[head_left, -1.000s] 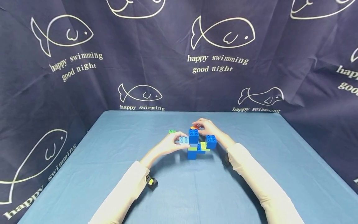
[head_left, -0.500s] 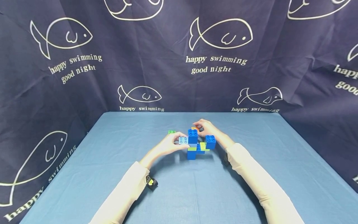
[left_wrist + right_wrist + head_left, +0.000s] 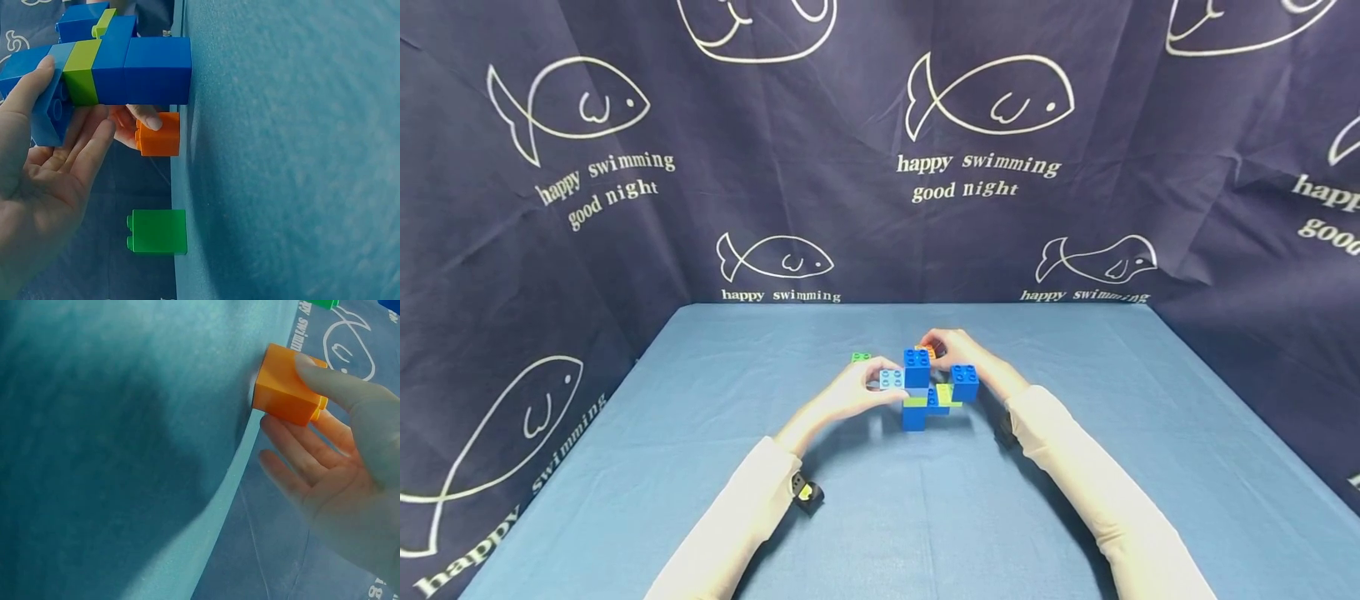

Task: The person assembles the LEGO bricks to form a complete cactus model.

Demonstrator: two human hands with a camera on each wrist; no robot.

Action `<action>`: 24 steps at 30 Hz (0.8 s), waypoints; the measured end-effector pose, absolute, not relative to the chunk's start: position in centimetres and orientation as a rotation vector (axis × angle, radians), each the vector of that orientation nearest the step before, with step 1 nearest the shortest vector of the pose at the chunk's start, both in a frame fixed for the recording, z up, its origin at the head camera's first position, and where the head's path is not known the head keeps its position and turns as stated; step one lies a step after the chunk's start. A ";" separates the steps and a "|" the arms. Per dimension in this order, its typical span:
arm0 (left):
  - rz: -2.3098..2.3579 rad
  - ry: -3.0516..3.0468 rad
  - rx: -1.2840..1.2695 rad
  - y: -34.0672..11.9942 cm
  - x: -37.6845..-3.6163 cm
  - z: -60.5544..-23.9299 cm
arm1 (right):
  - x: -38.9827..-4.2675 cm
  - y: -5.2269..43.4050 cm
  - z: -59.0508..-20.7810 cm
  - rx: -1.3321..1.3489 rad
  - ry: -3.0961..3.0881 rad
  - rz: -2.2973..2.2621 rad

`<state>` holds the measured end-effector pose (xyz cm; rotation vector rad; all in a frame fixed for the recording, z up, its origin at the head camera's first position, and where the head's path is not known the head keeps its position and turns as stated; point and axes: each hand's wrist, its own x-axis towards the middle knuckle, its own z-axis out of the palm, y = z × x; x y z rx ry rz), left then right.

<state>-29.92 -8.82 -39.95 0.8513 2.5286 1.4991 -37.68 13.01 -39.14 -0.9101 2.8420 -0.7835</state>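
A structure of dark blue, light blue and lime bricks (image 3: 928, 387) stands mid-table. My left hand (image 3: 872, 383) grips its light blue brick (image 3: 891, 379) from the left. In the left wrist view the thumb lies on that brick (image 3: 37, 87) with the fingers (image 3: 94, 147) beneath, next to the structure (image 3: 137, 69). Just behind the structure my right hand (image 3: 934, 346) pinches a small orange brick (image 3: 925, 350) that rests on the cloth. The right wrist view shows the thumb (image 3: 331, 381) on the orange brick (image 3: 281, 394). It also shows in the left wrist view (image 3: 159, 137).
A loose green brick (image 3: 861, 357) lies left of the structure, also in the left wrist view (image 3: 156, 231). The table is covered in blue cloth (image 3: 925, 517). A dark curtain with fish prints (image 3: 880, 167) closes the back and both sides.
My right hand has settled slightly lower onto the orange brick. The left hand and the structure have stayed in place.
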 end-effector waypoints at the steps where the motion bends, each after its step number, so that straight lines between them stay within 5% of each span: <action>1: 1.496 2.529 0.848 -8.8 -29.8 -39.9 | -37.7 13.0 -39.2 -0.912 2.840 -0.784; 24: 1.481 2.525 0.864 -8.7 -27.5 -37.1 | -36.6 14.4 -37.8 -0.872 2.887 -0.902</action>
